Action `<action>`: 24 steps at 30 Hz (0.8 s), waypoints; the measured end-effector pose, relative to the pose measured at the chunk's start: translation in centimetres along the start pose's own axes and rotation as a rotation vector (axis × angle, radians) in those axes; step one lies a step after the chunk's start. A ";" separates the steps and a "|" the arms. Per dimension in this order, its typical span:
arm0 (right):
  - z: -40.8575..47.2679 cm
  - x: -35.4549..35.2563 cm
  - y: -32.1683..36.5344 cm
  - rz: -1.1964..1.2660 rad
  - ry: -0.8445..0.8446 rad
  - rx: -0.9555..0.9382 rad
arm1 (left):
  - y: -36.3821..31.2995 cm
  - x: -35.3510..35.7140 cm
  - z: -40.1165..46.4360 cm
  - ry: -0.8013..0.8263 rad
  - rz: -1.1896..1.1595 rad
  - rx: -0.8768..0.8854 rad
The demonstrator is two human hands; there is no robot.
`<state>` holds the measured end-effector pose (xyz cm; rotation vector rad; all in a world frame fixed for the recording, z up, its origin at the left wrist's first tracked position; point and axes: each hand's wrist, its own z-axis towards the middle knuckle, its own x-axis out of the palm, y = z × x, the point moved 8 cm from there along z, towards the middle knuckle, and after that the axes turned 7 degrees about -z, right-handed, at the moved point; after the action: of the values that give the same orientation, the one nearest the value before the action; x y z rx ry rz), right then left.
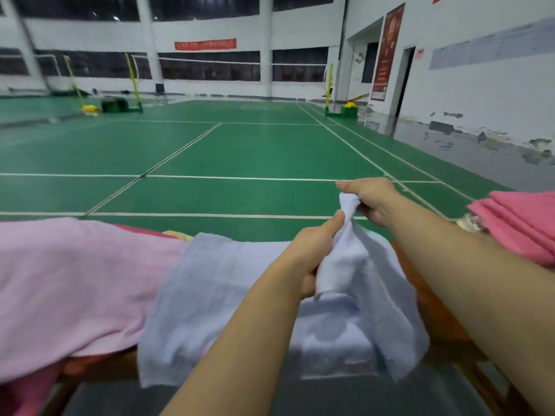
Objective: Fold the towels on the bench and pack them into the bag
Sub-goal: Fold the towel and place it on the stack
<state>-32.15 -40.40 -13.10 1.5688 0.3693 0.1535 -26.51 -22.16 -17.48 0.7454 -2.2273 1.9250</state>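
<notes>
Clearly soft: the pale blue towel (228,295) is light and limp, sagging wherever unsupported.
Where it lies: draped over the bench (435,310), between a light pink towel (75,280) and stacked deeper pink towels (522,223).
Best hold: corners or one edge, hands spread apart.
Left hand (312,250): curled tightly around a bunched-up part.
Right hand (372,199): fingers closed, pinching the raised end just above.
Bag: not visible.

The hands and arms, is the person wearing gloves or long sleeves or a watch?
No. The left hand and right hand are bare, without gloves, rings or a watch. Both forearms are bare too, with no sleeve showing as far as the picture reaches.
</notes>
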 end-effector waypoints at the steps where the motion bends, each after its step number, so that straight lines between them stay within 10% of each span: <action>1: -0.4 2.2 0.1 -0.007 0.038 -0.004 | -0.6 -1.7 -1.1 -0.050 0.033 0.002; 16: -7.2 27.5 -1.7 -0.518 0.381 -0.103 | -3.7 -18.5 -12.1 -0.416 0.405 -0.066; 24: -8.4 30.7 -2.7 -0.497 0.430 -0.071 | -5.2 -23.4 -14.0 -0.583 1.060 -0.164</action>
<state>-6.46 -22.44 -19.47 1.3232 1.0655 0.1142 -7.13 -2.36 -19.09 0.0249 -3.5980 1.9306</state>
